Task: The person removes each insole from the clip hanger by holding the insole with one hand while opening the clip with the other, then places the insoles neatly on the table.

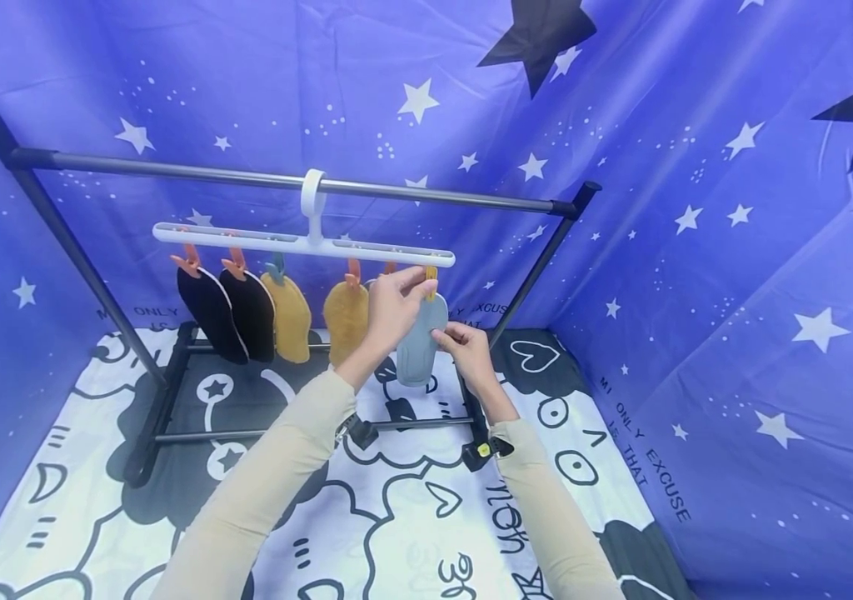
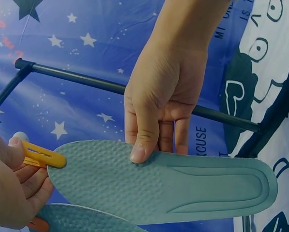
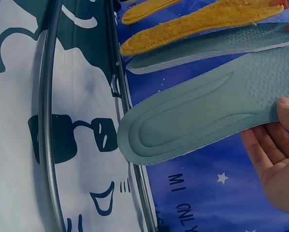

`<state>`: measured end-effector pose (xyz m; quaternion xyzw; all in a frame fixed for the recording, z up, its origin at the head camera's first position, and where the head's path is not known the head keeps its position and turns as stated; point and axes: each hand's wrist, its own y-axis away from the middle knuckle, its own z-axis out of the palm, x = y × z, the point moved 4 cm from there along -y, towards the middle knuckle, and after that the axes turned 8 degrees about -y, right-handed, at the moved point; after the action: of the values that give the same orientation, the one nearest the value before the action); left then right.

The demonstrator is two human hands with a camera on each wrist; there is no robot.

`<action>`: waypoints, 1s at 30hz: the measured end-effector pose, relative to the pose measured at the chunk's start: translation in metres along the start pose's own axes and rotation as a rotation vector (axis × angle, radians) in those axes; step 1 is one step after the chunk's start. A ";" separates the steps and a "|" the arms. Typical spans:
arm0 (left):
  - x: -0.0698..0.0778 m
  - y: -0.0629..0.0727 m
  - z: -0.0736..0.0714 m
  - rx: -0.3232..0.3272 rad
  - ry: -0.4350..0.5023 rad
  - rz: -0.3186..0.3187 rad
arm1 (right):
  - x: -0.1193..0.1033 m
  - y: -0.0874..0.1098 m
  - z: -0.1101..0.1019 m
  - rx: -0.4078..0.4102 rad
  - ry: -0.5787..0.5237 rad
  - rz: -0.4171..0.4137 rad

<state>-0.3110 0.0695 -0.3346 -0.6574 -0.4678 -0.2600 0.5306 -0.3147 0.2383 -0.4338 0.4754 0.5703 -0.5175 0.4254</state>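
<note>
Clearly dimpled oblong insole (image 2: 166,186), slim clip (image 2: 46,155); hands (image 1: 394,312) (image 1: 471,357) pinching.

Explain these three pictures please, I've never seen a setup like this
No machine here: a person works bare-handed. The wide picture comes from a camera on the head; the other two from one on each wrist. On the black-and-white patterned cloth stands a dark rack, with a white hanger hooked on it. The left hand pinches a yellow clip at one end of a grey-green insole; the right hand holds that insole's edge. Black insoles, yellow insoles and another grey-green one hang beside it from the same hanger.
</note>
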 end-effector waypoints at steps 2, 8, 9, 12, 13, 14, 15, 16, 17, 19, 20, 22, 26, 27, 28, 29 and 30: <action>0.000 -0.001 0.000 -0.001 -0.007 -0.005 | 0.008 -0.005 -0.002 0.004 -0.007 0.005; -0.001 -0.001 0.000 0.004 -0.011 -0.003 | 0.013 -0.007 -0.002 0.014 -0.008 0.011; -0.001 -0.001 0.000 0.006 -0.008 0.000 | 0.014 -0.007 -0.002 0.017 -0.008 0.007; 0.000 -0.001 0.000 0.012 -0.010 0.007 | 0.015 -0.007 -0.001 0.020 -0.005 -0.009; 0.000 -0.001 0.000 0.015 -0.013 0.008 | 0.015 -0.007 -0.001 0.021 -0.007 -0.016; 0.001 -0.001 0.000 0.017 -0.017 0.009 | 0.015 -0.007 -0.001 0.021 -0.007 -0.023; 0.001 -0.001 0.000 0.019 -0.018 0.008 | 0.014 -0.006 -0.001 0.021 -0.007 -0.029; 0.000 -0.001 0.000 0.022 -0.021 0.008 | 0.013 -0.006 0.000 0.021 -0.007 -0.033; 0.000 -0.001 -0.001 0.024 -0.024 0.008 | 0.013 -0.005 0.000 0.023 -0.006 -0.035; -0.001 -0.001 -0.001 0.025 -0.024 0.004 | 0.012 -0.005 0.001 0.026 -0.006 -0.033; -0.001 -0.001 -0.001 0.025 -0.022 0.001 | 0.013 -0.006 0.001 0.026 -0.005 -0.027; -0.003 -0.001 -0.001 0.026 -0.017 -0.004 | 0.015 -0.006 0.001 0.026 -0.009 -0.017; -0.005 -0.001 0.000 0.027 -0.015 -0.012 | 0.015 -0.006 0.001 0.028 -0.010 -0.006; -0.005 -0.001 0.001 0.028 -0.019 -0.011 | 0.014 -0.005 0.001 0.031 -0.008 -0.005; -0.006 -0.001 0.001 0.029 -0.024 -0.011 | 0.014 -0.005 0.001 0.033 -0.004 -0.004; -0.006 -0.001 0.002 0.029 -0.029 -0.009 | 0.013 -0.004 0.002 0.035 -0.001 -0.005; -0.006 -0.001 0.002 0.030 -0.032 -0.006 | 0.012 -0.003 0.002 0.037 0.001 -0.004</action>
<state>-0.3148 0.0692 -0.3401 -0.6520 -0.4820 -0.2441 0.5320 -0.3202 0.2380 -0.4454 0.4823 0.5618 -0.5284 0.4154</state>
